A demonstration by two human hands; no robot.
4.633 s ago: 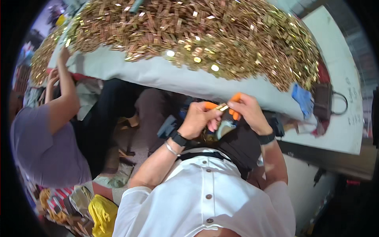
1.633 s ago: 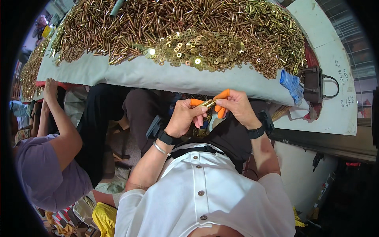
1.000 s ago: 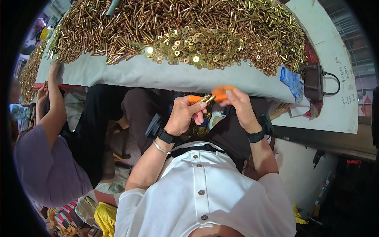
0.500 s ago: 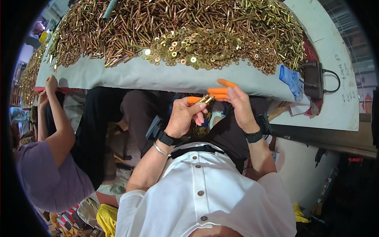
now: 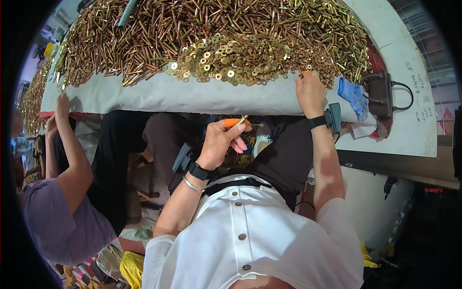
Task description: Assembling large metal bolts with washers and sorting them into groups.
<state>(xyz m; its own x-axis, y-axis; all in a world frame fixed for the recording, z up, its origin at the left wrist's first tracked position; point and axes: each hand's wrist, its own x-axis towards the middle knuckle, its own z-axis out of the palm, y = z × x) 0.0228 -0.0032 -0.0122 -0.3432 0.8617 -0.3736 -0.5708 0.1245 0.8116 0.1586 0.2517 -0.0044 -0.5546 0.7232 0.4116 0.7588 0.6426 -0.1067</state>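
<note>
A gold-coloured metal bolt (image 5: 243, 120) is pinched between the thumb and the orange-covered finger of my left hand (image 5: 219, 143), above my lap. My right hand (image 5: 311, 93) reaches over the table edge, its curled fingertips at the heap of small nuts (image 5: 325, 71). Orange finger covers show there in part; whatever those fingers hold is hidden. Left of the nuts lies a mound of flat gold washers (image 5: 226, 58). Behind both spreads a large heap of thin gold metal tubes or rods (image 5: 163, 36).
A grey cloth (image 5: 159, 94) covers the near table edge. To the right are a blue glove (image 5: 352, 98) and a dark handbag (image 5: 380, 94). A green tube (image 5: 126, 13) lies on the heap. At left, a co-worker in a purple shirt (image 5: 65, 216) works at the same edge.
My right hand has left the bolt in my left hand and moved forward and right to the nuts. My left hand stays above my lap with the bolt.
</note>
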